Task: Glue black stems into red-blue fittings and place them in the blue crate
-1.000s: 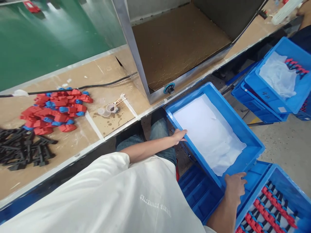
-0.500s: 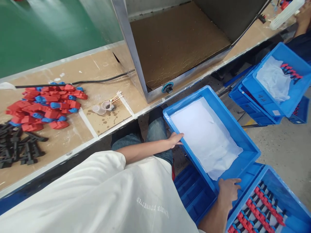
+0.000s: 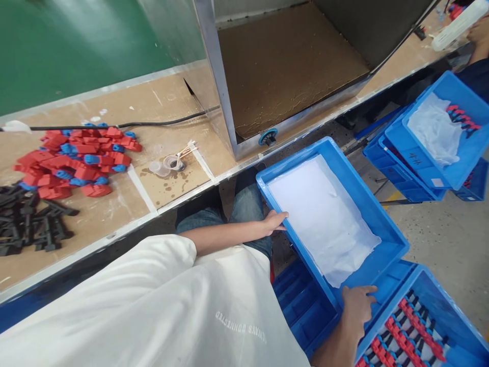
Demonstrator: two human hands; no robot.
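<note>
A shallow blue plastic crate (image 3: 389, 238) sits slanted beside the bench, a white sheet (image 3: 321, 214) spread over most of its floor. My left hand (image 3: 275, 222) is closed on its near long side, thumb over the rim and fingers below. At the crate's lower corner is my right hand (image 3: 358, 305), gripping the end wall with one finger stretched out; its other fingers are partly hidden. Just beyond that hand, a second blue crate (image 3: 454, 306) contains rows of red, blue and black parts (image 3: 407, 326) on white sheeting.
A metal box with an open front (image 3: 294, 71) stands on the bench. Red and blue pieces (image 3: 80, 160) and black pieces (image 3: 36, 219) lie piled at left, near small cups (image 3: 170, 163) with sticks. Stacked blue crates (image 3: 431, 148) stand at right, near another person's arm (image 3: 479, 43).
The view has shifted slightly, so the bench items sit a little further right and higher in the picture. Both hands keep their places on the crate.
</note>
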